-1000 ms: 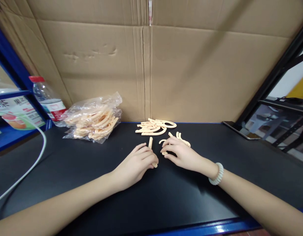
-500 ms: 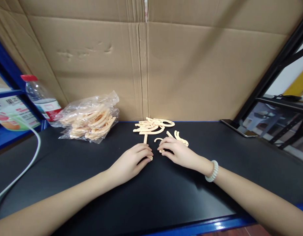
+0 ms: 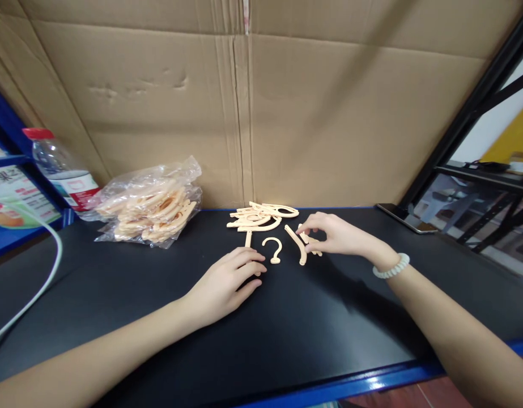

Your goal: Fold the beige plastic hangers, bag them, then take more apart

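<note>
Hook [image 3: 279, 248] on the table [image 3: 286, 334] could be bumped if the bent stick [image 3: 297, 243] right of it is pushed by the open right hand [image 3: 344, 235]; left of it, a stick [image 3: 248, 238] is covered by the spread left hand [image 3: 222, 282].

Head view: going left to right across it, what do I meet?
Red-capped bottle, clear bag of cream pieces, left hand, hook-shaped piece, curved strip, right hand, dark flat device.

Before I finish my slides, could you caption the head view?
Left hand over a pale strip, right hand at curved pieces, a hook between them on a black table.
</note>
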### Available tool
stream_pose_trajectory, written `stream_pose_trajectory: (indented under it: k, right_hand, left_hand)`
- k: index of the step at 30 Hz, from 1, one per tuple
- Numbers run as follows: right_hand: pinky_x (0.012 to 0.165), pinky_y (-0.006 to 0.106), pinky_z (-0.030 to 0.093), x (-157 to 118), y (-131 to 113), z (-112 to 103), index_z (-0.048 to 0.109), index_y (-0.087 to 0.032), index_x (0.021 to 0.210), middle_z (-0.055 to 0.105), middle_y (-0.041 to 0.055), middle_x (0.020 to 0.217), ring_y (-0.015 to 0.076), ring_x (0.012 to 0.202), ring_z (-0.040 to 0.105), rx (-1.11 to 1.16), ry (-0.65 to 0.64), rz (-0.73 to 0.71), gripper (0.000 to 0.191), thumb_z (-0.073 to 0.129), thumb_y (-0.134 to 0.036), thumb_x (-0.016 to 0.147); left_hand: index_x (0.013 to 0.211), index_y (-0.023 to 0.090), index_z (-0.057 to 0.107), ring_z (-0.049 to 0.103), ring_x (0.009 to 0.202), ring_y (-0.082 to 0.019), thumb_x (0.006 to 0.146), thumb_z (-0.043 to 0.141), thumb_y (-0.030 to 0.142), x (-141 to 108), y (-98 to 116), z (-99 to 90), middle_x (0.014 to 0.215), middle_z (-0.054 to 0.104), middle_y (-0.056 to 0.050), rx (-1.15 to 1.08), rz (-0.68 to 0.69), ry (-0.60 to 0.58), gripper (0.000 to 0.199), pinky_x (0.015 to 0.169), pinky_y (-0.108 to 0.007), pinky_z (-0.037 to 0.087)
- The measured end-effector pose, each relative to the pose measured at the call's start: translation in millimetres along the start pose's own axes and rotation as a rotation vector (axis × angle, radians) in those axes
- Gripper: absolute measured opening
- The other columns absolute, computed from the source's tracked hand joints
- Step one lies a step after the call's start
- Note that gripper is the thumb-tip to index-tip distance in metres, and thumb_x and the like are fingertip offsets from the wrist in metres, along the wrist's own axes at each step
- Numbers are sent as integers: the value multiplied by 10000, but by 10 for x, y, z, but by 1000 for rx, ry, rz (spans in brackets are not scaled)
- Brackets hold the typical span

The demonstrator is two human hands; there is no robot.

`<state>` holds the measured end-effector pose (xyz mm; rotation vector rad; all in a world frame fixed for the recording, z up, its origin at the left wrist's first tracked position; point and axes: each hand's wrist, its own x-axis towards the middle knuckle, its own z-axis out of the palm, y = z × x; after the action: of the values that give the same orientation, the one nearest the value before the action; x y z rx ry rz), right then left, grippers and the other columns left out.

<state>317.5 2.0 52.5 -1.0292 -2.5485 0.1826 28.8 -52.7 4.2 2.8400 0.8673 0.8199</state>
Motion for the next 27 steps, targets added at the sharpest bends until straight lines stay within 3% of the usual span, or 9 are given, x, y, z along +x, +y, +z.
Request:
stream_pose_trajectory:
  k: [5,10,15,19,22,27]
  right_hand:
    - [661,252,446,5,-128,127,733,-172,898,614,12,815,128,690,563,31,-182,-49,141,765,-207,766]
    - [707,258,460,11,-225,220,720,-150,834,615,34,863,129,731,587,64,-178,-69,52,710,-200,824]
    - [674,244,448,17,-204,146,696,-161,945,612,9,838,118,700,565,134,-146,-68,122,695,-229,844]
    - [691,271,436,-25,-51,-8,653,-169,983,597,19,863,158,762,555,11,-115,59,198,708,-211,798]
    - [759,297,444,-76,49,-66,626,-190,992,575,50,1001,202,886,563,-33,-214,171,313,756,-194,706]
    - [746,275,441,-97,81,-11,608,-188,875,540,39,967,179,846,567,0,-331,217,233,687,-77,686]
  left_hand:
    - [1018,178,644,560,1121,-225,933,514,158,-8,26,-2,1131,636,-99,-25,0,-27,156,953,-377,509]
    - [1032,176,641,580,1065,-210,937,509,156,0,25,5,1082,656,-86,-53,-8,-37,163,941,-373,514]
    - [1025,173,637,576,1063,-211,935,504,146,0,10,13,1062,667,-75,-50,-6,-39,164,945,-378,508]
    - [1029,168,635,576,1064,-209,931,499,139,-9,-12,26,1078,658,-81,-50,-2,-29,170,944,-370,506]
    - [1025,168,637,580,1058,-209,928,499,135,-18,-14,31,1071,659,-80,-48,3,-24,172,939,-366,507]
    - [1002,167,648,591,1035,-208,926,498,130,-18,8,19,1060,663,-79,-37,13,-14,172,926,-367,511]
